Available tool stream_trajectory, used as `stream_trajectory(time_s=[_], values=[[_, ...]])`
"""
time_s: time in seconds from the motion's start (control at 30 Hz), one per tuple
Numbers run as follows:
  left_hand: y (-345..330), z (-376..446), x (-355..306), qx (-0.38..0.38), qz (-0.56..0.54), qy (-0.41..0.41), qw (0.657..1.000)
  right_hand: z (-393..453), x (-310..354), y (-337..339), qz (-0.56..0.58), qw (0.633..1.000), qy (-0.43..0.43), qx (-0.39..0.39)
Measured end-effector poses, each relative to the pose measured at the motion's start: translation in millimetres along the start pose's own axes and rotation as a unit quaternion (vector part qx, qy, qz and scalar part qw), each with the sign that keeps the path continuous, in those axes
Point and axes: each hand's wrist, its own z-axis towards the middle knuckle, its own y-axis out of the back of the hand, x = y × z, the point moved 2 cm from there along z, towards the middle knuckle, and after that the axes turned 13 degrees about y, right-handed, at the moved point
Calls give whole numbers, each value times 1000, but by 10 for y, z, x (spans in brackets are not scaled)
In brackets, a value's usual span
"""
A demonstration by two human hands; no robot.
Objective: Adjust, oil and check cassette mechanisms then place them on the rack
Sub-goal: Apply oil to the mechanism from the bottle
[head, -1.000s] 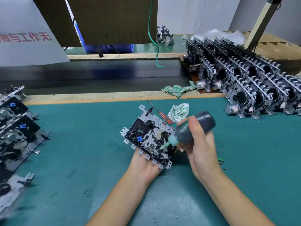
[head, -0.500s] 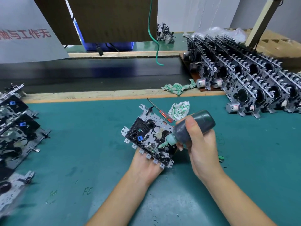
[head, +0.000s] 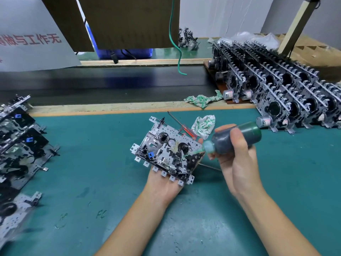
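The green bench mat [head: 92,163] spreads across the near half of the scene, with a dark conveyor belt [head: 110,85] running behind it. On the far right, finished mechanisms stand upright in close rows on the rack [head: 276,89]; at the left edge a pile of waiting mechanisms [head: 16,145] lies flat. A red-handled screwdriver [head: 186,130] and a crumpled rag [head: 203,125] lie just beyond the work.

The cassette mechanism [head: 166,150] in hand sits near the middle of the mat, lifted on the left hand [head: 164,185], which supports it from underneath with the palm; whether the fingers curl round its far edge is hidden. The right hand [head: 238,163] is wrapped round the dark oil bottle [head: 238,137], thumb across its body, its green nozzle [head: 193,154] touching or just above the parts at the plate's right end.

The step looks like oiling. To do it well, I would keep the plate steady and fairly level, set the tip right on the pivot, and squeeze gently so only a small drop lands and none runs onto neighbouring parts.

The mechanism lies face up, its long axis running from near right to far left, the row of tabs along its near-left edge. The bottle's long axis points left and slightly down toward it
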Motion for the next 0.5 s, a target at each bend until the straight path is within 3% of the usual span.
stream_trajectory(time_s=[0.17, 0.5], values=[[22, 51, 17, -48, 78, -33, 995, -88, -7, -52, -50, 996, 32, 65], [128, 124, -10, -21, 77, -33, 996, -89, -3, -56, -113, 986, 68, 101]])
